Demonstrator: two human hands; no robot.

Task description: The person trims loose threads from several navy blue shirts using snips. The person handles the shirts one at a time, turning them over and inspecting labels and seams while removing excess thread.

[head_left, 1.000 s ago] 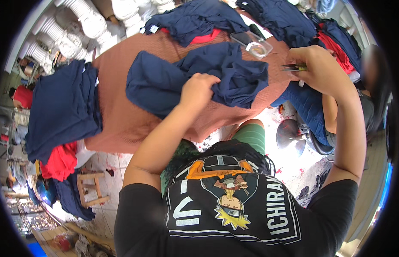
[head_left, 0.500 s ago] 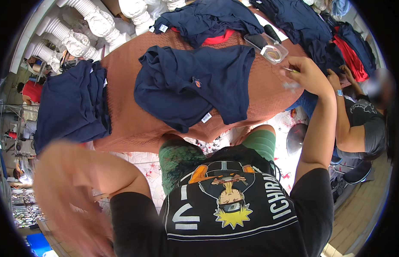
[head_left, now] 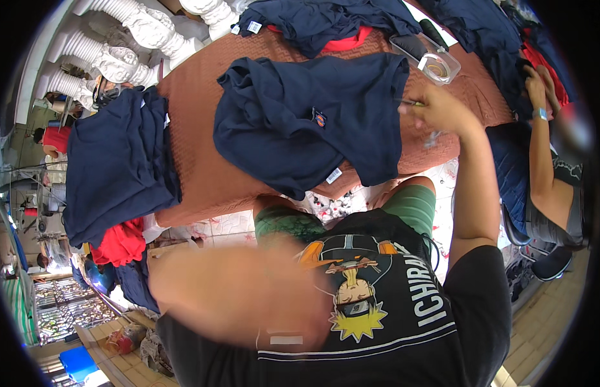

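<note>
A navy garment (head_left: 300, 122) lies crumpled on the brown-covered table (head_left: 196, 129) in front of me. It bears a small patch (head_left: 319, 118) and a white barcode tag (head_left: 333, 175) at its lower edge. Just right of the garment, my right hand (head_left: 435, 109) is closed on a small pointed tool (head_left: 413, 102) with a yellowish part; the fingers hide most of it. My left hand (head_left: 296, 290) is smeared by motion in front of my chest, so its fingers cannot be made out.
Folded navy garments (head_left: 119, 161) are stacked at the left, above red cloth (head_left: 119, 242). Beyond my right hand sits a clear plastic box (head_left: 438, 64). More navy clothes (head_left: 332, 22) lie at the back. White ornate columns (head_left: 142, 32) stand far left. A co-worker's arm (head_left: 541, 142) reaches in at right.
My left hand has swung from the lower left to in front of my chest. My right hand, with the small tool, has come closer to the navy garment's right edge. The view has shifted slightly.
</note>
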